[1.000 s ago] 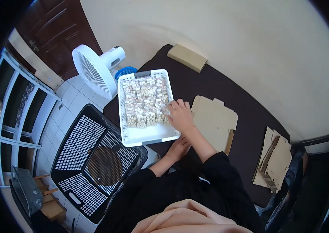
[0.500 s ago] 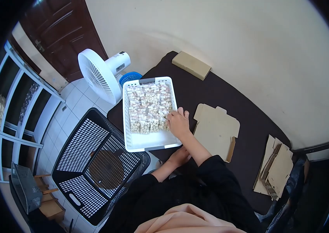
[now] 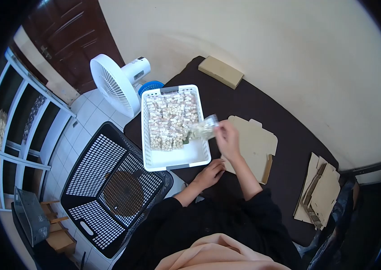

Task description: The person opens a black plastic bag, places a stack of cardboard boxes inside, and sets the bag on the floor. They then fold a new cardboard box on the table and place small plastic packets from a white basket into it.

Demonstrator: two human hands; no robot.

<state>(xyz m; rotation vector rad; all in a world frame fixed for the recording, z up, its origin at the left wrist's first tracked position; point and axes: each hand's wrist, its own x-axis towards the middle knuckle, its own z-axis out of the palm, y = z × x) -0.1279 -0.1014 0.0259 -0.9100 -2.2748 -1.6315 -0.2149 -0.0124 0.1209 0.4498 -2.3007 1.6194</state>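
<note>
A small clear plastic packet with pale pieces in it (image 3: 203,129) is pinched by my right hand (image 3: 228,141), over the right rim of a white plastic basket (image 3: 172,158). Rows of similar labelled packets (image 3: 168,119) fill most of the basket, and its near end shows bare white bottom. My left hand (image 3: 209,174) lies by the basket's near right corner, holding nothing, with its fingers loosely extended close to the cardboard. To the right, an unfolded cardboard box (image 3: 253,146) lies flat on the dark tabletop (image 3: 285,180).
A closed cardboard box (image 3: 221,72) sits at the table's far edge. Folded cardboard pieces (image 3: 321,193) are stacked at the right. On the left stand a white fan (image 3: 115,85) and a large black slotted basket (image 3: 92,168), beside glass-fronted shelving (image 3: 17,121).
My right hand has lifted a packet from the basket and moved right with it. More of my left hand now shows beside the basket corner. The basket appears shifted slightly up in view.
</note>
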